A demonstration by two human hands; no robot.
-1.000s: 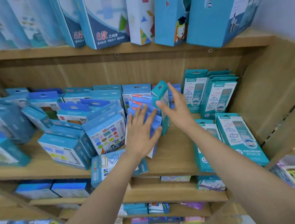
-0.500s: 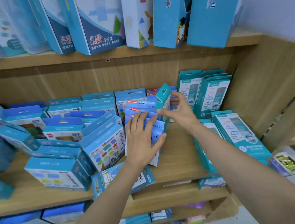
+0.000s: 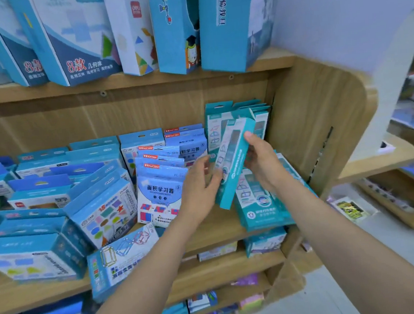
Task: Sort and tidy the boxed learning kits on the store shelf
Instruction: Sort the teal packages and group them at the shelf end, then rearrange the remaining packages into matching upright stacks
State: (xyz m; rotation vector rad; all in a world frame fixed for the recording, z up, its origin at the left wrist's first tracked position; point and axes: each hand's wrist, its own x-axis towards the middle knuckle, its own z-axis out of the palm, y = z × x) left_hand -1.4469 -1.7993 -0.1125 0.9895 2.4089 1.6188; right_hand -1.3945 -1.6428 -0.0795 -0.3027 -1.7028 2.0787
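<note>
A slim teal boxed kit [image 3: 234, 164] is tilted in the air in front of the middle shelf [image 3: 214, 228]. My right hand [image 3: 261, 159] grips its right side, fingers curled round the edge. My left hand [image 3: 198, 187] holds its left edge from below, thumb and fingers round it. Behind stand matching teal kits [image 3: 222, 115] upright at the back right, and more teal kits [image 3: 257, 202] lie flat under my right wrist. A row of blue pouch kits [image 3: 161, 186] stands just left of my left hand.
Light-blue boxes [image 3: 100, 206] lean in untidy rows over the shelf's left half, one lying flat at the front edge [image 3: 124, 254]. Tall boxes [image 3: 134, 30] stand on the upper shelf. The wooden side panel [image 3: 319, 132] closes the right end. Lower shelves hold more packs.
My right hand lifted the teal kit out of the blue pouch row and carried it right. My left hand left the pouches and took hold of the kit's left edge.
</note>
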